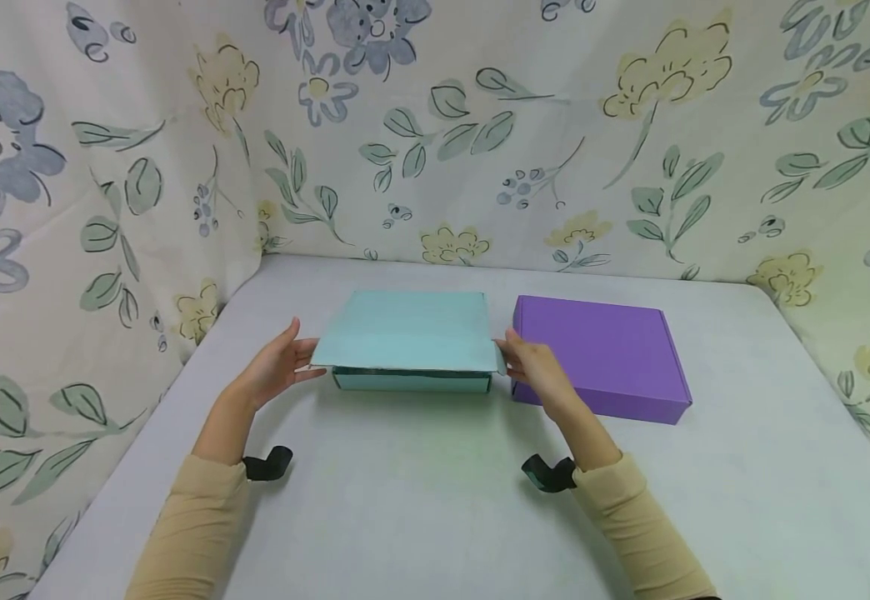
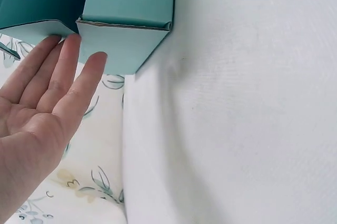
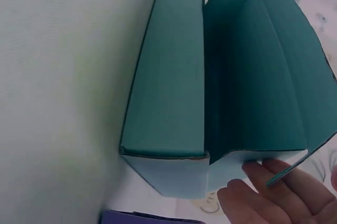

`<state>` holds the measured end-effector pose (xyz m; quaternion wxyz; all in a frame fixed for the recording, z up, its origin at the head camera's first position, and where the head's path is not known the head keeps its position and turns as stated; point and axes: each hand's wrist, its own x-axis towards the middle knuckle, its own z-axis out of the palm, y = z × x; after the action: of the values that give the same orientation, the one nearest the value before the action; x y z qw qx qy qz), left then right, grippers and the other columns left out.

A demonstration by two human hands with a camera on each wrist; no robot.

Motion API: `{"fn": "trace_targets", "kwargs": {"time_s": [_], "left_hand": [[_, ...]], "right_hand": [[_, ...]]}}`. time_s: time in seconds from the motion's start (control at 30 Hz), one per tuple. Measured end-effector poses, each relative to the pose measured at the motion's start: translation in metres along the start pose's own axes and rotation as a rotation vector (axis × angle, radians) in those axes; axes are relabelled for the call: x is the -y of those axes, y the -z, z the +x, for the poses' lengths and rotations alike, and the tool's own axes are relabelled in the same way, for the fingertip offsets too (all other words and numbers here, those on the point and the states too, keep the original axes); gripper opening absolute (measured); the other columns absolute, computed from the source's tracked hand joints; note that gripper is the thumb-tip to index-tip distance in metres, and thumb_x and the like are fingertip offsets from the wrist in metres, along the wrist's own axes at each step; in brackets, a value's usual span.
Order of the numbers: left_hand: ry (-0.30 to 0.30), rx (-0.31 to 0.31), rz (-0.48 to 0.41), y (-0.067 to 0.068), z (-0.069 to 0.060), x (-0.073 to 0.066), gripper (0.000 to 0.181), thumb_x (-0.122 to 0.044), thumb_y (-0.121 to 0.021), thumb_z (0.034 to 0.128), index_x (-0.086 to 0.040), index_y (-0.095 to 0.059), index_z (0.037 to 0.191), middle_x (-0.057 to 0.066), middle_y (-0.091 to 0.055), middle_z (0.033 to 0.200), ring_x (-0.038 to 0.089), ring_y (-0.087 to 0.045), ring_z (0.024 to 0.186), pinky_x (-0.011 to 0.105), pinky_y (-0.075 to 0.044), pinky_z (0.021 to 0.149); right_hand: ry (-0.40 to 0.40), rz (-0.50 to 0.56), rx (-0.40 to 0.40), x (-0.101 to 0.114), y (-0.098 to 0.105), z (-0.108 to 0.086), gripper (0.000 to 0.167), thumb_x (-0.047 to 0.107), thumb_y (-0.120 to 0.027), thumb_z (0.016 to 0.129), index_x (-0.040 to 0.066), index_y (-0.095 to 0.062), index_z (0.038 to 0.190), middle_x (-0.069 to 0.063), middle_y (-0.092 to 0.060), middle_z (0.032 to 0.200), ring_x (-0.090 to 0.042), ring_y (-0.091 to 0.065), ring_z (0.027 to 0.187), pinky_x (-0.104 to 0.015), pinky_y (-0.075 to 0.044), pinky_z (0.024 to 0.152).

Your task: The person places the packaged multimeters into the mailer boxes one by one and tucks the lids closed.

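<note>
A teal cardboard box [image 1: 412, 381] stands on the white table, its lid [image 1: 405, 329] partly raised along the front edge. In the left wrist view, my left hand [image 2: 42, 103] has its fingers extended, with their tips at the lid's side flap and the box's side wall. At the opposite end, my right hand [image 1: 536, 367] touches the lid's other side flap [image 3: 253, 155] from outside with its fingers. Its thumb is mostly out of the right wrist view. Through the gap under the lid I see dark teal inner walls; the box's bottom is hidden.
A purple box [image 1: 600, 354], closed, lies just right of the teal box, close to my right hand. Floral cloth [image 1: 450, 150] hangs behind the white table [image 1: 405, 492] and along its left side. Dark straps [image 1: 268, 464] stick out at both wrists.
</note>
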<state>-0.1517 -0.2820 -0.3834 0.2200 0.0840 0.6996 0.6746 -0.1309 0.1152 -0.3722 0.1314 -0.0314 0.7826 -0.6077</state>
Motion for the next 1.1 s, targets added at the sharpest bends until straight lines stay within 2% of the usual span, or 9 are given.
{"fn": "trace_targets", "kwargs": {"time_s": [0.1, 0.2, 0.27, 0.43, 0.57, 0.67, 0.9, 1.1], "left_hand": [[0.016, -0.013, 0.040, -0.002, -0.002, 0.001, 0.090, -0.059, -0.016, 0.1013, 0.019, -0.024, 0.144, 0.011, -0.054, 0.135, 0.004, -0.055, 0.111, 0.021, -0.047, 0.095], [0.026, -0.033, 0.091, -0.003, -0.007, 0.000, 0.090, -0.061, -0.015, 0.1004, 0.016, -0.022, 0.146, 0.027, -0.035, 0.148, 0.003, -0.051, 0.114, 0.019, -0.044, 0.097], [0.015, -0.052, 0.130, -0.004, -0.010, -0.001, 0.088, -0.061, -0.014, 0.1005, 0.013, -0.024, 0.147, 0.026, -0.032, 0.151, 0.002, -0.049, 0.115, 0.018, -0.043, 0.097], [-0.051, -0.103, 0.203, -0.009, -0.016, -0.006, 0.081, -0.058, -0.017, 0.1024, 0.009, -0.033, 0.147, 0.007, -0.045, 0.146, 0.000, -0.048, 0.118, 0.017, -0.041, 0.097], [-0.063, -0.105, 0.237, -0.013, -0.018, -0.009, 0.081, -0.058, -0.018, 0.1025, 0.008, -0.034, 0.146, 0.016, -0.039, 0.150, 0.007, -0.045, 0.124, 0.020, -0.040, 0.100], [-0.059, -0.102, 0.247, -0.015, -0.019, -0.009, 0.080, -0.057, -0.017, 0.1027, 0.008, -0.034, 0.146, 0.022, -0.034, 0.151, 0.010, -0.044, 0.126, 0.028, -0.039, 0.104], [-0.061, -0.097, 0.260, -0.016, -0.021, -0.001, 0.076, -0.052, -0.018, 0.1045, 0.010, -0.037, 0.144, 0.023, -0.036, 0.150, 0.001, -0.047, 0.118, 0.037, -0.038, 0.107], [-0.062, -0.098, 0.251, -0.017, -0.021, 0.006, 0.072, -0.047, -0.017, 0.1062, 0.011, -0.038, 0.143, 0.024, -0.036, 0.150, 0.006, -0.047, 0.119, 0.050, -0.033, 0.110]], "right_hand": [[0.005, -0.018, -0.014, -0.004, -0.002, -0.001, 0.061, 0.043, -0.032, 0.106, -0.006, -0.049, 0.139, -0.022, -0.045, 0.144, -0.036, -0.041, 0.134, -0.044, -0.038, 0.108], [0.015, -0.059, -0.034, -0.005, -0.003, -0.002, 0.062, 0.045, -0.032, 0.106, -0.004, -0.049, 0.139, -0.021, -0.043, 0.146, -0.037, -0.041, 0.134, -0.046, -0.037, 0.109], [0.037, -0.072, -0.050, -0.005, -0.002, -0.004, 0.062, 0.045, -0.031, 0.106, -0.003, -0.049, 0.139, -0.020, -0.042, 0.146, -0.038, -0.040, 0.134, -0.048, -0.036, 0.109], [0.107, -0.039, -0.056, -0.003, 0.003, -0.009, 0.063, 0.044, -0.029, 0.106, -0.006, -0.050, 0.138, -0.019, -0.046, 0.144, -0.036, -0.038, 0.136, -0.052, -0.034, 0.109], [0.095, -0.028, -0.024, -0.001, 0.002, -0.011, 0.062, 0.044, -0.030, 0.106, -0.004, -0.050, 0.139, -0.019, -0.046, 0.144, -0.035, -0.039, 0.136, -0.047, -0.035, 0.110], [0.084, -0.029, -0.011, -0.001, 0.000, -0.013, 0.060, 0.042, -0.031, 0.107, -0.005, -0.049, 0.139, -0.021, -0.043, 0.146, -0.036, -0.039, 0.136, -0.045, -0.035, 0.109], [0.020, -0.047, -0.010, -0.007, -0.006, -0.016, 0.058, 0.042, -0.033, 0.106, -0.002, -0.050, 0.139, -0.024, -0.037, 0.148, -0.039, -0.039, 0.134, -0.047, -0.036, 0.108], [-0.011, -0.116, -0.034, -0.015, -0.009, -0.015, 0.058, 0.046, -0.035, 0.105, 0.002, -0.053, 0.138, -0.025, -0.039, 0.147, -0.041, -0.044, 0.130, -0.052, -0.039, 0.105]]}}
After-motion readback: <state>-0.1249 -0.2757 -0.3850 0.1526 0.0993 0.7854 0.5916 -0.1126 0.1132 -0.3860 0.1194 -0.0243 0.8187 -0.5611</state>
